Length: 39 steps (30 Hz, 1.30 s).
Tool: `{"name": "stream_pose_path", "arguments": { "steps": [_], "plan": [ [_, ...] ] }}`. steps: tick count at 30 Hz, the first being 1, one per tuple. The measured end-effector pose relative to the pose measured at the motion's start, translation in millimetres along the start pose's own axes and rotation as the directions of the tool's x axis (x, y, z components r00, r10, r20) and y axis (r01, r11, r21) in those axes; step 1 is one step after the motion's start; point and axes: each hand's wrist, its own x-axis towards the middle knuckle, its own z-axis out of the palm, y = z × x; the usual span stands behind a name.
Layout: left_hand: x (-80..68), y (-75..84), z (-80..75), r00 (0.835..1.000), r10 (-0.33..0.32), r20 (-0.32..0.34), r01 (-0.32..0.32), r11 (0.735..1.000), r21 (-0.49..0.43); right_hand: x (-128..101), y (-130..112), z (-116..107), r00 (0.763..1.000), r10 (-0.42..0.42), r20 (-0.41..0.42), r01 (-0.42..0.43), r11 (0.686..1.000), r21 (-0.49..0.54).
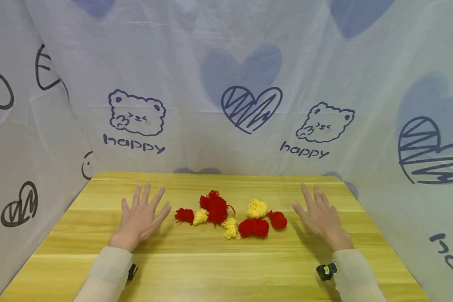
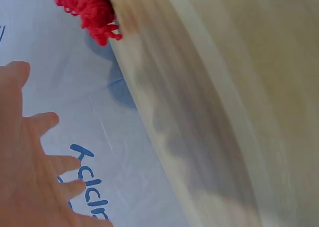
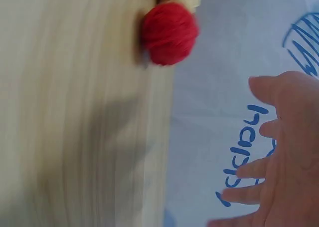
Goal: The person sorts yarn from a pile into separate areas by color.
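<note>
My left hand (image 1: 140, 218) and right hand (image 1: 320, 216) hover flat over the wooden table (image 1: 211, 268), fingers spread, holding nothing. Between them lie the yarn tufts (image 1: 230, 216) — red and yellow, bunched mid-table. They look feather-light, soft and squashy — I'd pinch each by its bulk, not a loose strand.

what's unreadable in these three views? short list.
- Head view: whether the left hand and right hand touch the wooden table or hover; the angle hides it.
- Head view: the large red yarn clump covers part of the small yellow yarn tuft.
- Left wrist view: motion blur smears the table; a red yarn piece is cut by the top edge.
- Right wrist view: blurred; only the red yarn ball shows whole.
</note>
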Motion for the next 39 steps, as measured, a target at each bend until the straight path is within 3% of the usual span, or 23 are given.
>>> {"name": "stream_pose_path", "arguments": {
  "steps": [4,9,15,19,26,31,39],
  "plan": [
    [0.9,2.7,-0.9,0.999,0.039,-0.001,-0.039,0.997,-0.061,1.1,-5.2,-3.3,0.999,-0.046,-0.019,0.048,0.990,0.129],
    [1.9,15.0,-1.3,0.988,0.148,-0.041,-0.152,0.978,-0.144,2.1,-16.8,-5.4,0.992,-0.112,-0.059,0.125,0.947,0.296],
    [5.9,38.9,2.6,0.949,0.281,-0.142,-0.306,0.931,-0.198,1.6,-36.2,-3.7,0.984,-0.173,-0.036,0.173,0.896,0.409],
    [7.2,57.0,8.2,0.922,0.347,-0.169,-0.379,0.897,-0.227,1.5,-47.1,-1.3,0.974,-0.225,0.000,0.199,0.859,0.473],
    [5.7,84.1,20.3,0.912,0.403,-0.071,-0.403,0.857,-0.322,-0.7,-63.6,6.7,0.958,-0.282,0.045,0.216,0.821,0.528],
    [6.2,98.0,29.9,0.890,0.457,-0.012,-0.430,0.828,-0.359,-1.4,-72.6,13.3,0.947,-0.315,0.064,0.232,0.808,0.541],
    [9.5,115.9,40.6,0.868,0.494,0.039,-0.444,0.810,-0.382,-0.1,-78.3,25.5,0.940,-0.327,0.095,0.244,0.841,0.483]
  ]
}}
